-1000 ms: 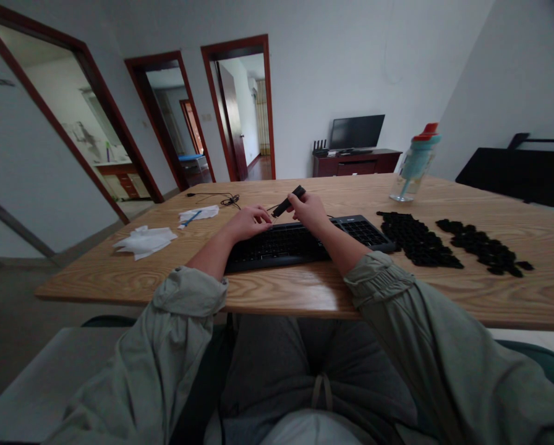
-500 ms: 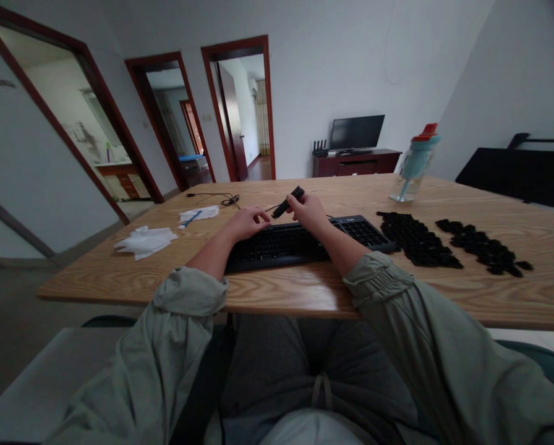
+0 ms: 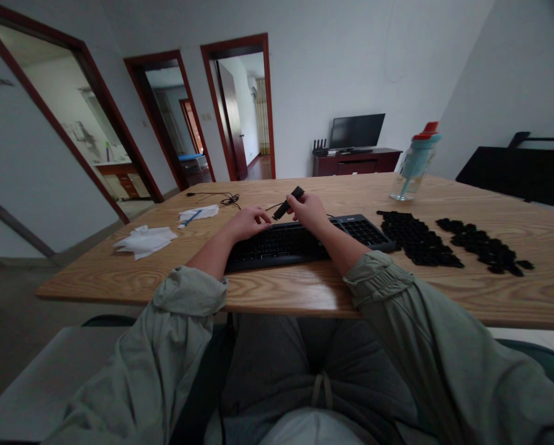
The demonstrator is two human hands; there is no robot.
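Observation:
A black keyboard (image 3: 277, 252) lies before me on the wooden table, its keycaps off over much of it. Held slantwise above its back edge is a short black stick-shaped tool (image 3: 288, 204), whose exact kind I cannot make out. My right hand (image 3: 310, 212) grips its upper end. My left hand (image 3: 249, 224) rests at the keyboard's back left edge, fingers loosely curled and thumb apart, with nothing seen in it. To the right of the keyboard lie two groups of loose black keycaps (image 3: 416, 241).
White tissues (image 3: 146, 241) and a blue-handled tool (image 3: 191, 218) lie on the left of the table (image 3: 277, 295). A coiled black cable (image 3: 230, 199) sits behind them. A clear bottle with a red lid (image 3: 413, 167) stands at the back right.

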